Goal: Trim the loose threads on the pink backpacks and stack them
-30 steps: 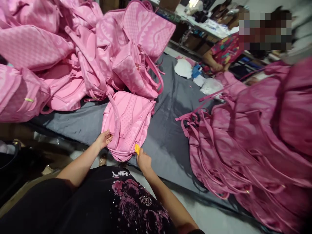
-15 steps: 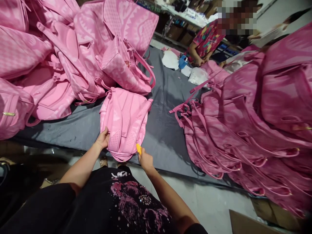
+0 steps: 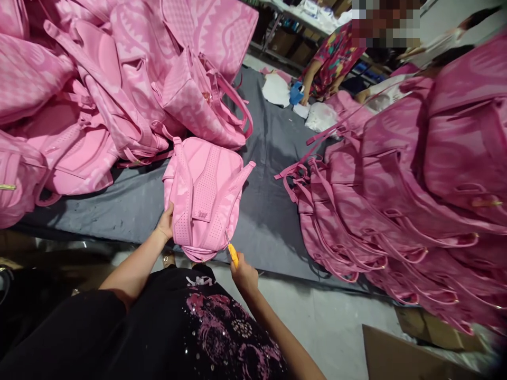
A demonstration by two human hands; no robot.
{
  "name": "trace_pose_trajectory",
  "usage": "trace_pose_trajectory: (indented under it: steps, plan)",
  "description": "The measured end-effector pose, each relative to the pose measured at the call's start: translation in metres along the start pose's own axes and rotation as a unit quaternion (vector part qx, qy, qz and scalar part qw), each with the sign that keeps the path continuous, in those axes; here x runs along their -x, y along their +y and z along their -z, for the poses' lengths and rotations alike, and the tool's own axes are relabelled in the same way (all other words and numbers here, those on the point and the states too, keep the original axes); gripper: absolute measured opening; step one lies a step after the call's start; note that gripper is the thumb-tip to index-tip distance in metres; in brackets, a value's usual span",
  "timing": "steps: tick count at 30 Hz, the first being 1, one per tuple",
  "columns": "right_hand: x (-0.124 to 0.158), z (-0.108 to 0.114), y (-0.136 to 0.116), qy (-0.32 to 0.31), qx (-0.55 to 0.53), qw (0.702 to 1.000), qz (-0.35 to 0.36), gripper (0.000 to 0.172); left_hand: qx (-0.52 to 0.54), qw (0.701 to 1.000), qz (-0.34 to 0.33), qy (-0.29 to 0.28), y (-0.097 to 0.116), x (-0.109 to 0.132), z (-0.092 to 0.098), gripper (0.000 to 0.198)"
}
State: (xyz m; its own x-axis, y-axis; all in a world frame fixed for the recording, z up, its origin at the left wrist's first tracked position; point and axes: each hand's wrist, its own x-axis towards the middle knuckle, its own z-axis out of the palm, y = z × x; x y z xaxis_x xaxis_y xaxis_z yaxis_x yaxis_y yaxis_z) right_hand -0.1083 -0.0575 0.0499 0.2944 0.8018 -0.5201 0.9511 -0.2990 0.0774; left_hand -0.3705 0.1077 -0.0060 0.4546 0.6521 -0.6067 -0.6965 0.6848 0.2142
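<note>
A pink backpack lies back side up at the near edge of the grey-covered table, its two shoulder straps showing. My left hand grips the backpack's left side low down, thumb on top and the other fingers mostly hidden. In my closed right hand is a yellow-handled tool with a thin metal tip. That tip points at the lower right of the backpack, beside the base of the right strap; whether it touches the fabric I cannot tell.
Pink backpacks are heaped at the left; another stack of pink backpacks fills the right. Across the grey table cover, a person in a patterned top handles things near white pieces. A cardboard sheet stands at lower right.
My right hand and the yellow-handled tool have drawn down and right, away from the backpack. The right strap's upper end has swung outward. A small label now shows on the back panel.
</note>
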Motion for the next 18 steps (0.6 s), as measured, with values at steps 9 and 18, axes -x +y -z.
trace_pose_trajectory:
  steps: [9,18]
  plan:
    - [0.019,0.003,0.008,0.014,-0.047,0.999,-0.009,0.03,0.004,0.999,-0.023,-0.024,-0.008,0.003,-0.021,0.075]
    - [0.099,-0.022,0.034,-0.042,-0.113,0.993,-0.021,0.034,-0.014,0.998,-0.064,-0.024,-0.012,0.002,-0.026,0.07]
